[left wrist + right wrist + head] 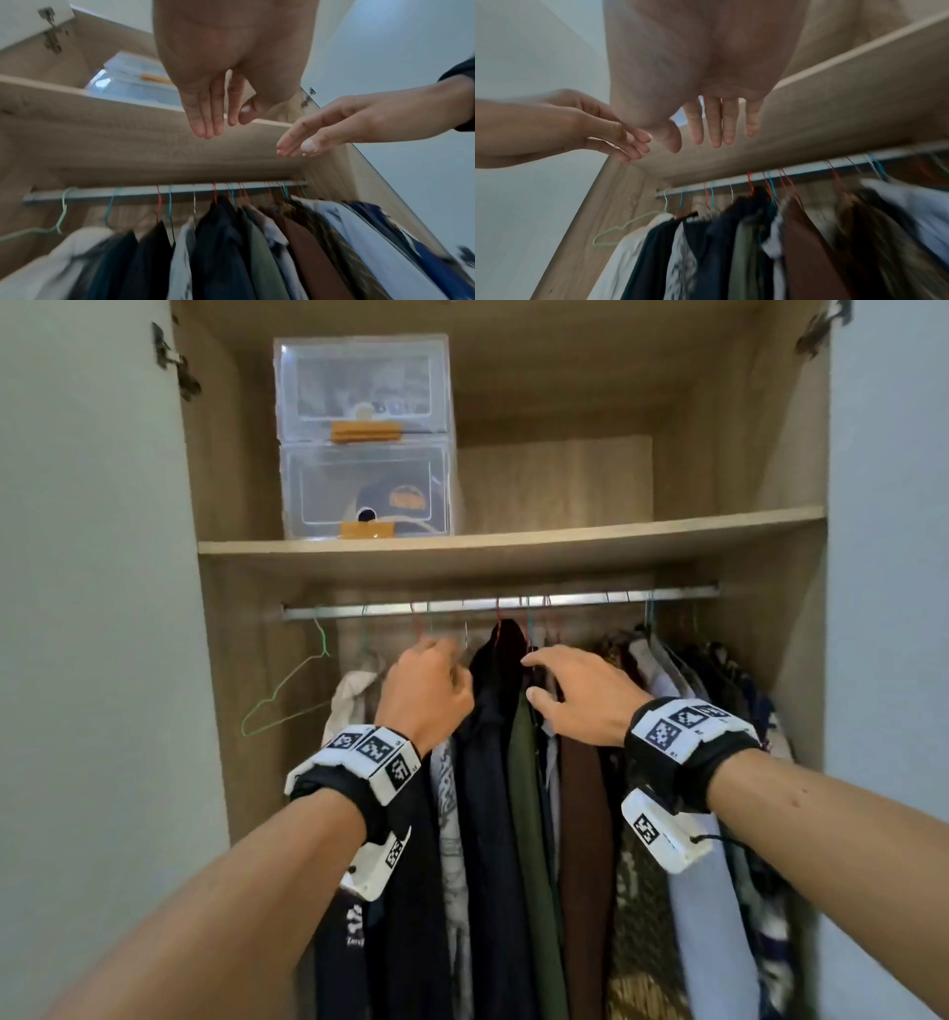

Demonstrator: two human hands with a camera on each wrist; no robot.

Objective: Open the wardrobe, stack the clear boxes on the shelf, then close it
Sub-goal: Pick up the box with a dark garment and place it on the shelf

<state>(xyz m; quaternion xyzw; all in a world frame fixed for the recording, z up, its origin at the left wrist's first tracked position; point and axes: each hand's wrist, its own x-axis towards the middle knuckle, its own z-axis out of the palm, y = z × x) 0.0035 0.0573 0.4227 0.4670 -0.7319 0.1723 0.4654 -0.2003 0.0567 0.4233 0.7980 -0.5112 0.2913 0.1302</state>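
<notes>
Clear plastic makes up the two boxes, the upper box (pixel 362 385) stacked squarely on the lower box (pixel 367 490) at the left end of the shelf (pixel 565 539) in the open wardrobe (pixel 770 454). A cap (pixel 398 503) lies in the lower one. Below, clothes (pixel 518 788) hang from a metal rail (pixel 616 597), with a bare green hanger (pixel 287 693) at the left. The left hand (pixel 429 693) and right hand (pixel 585 695) hover before the clothes, fingers loose and extended, holding nothing.
</notes>
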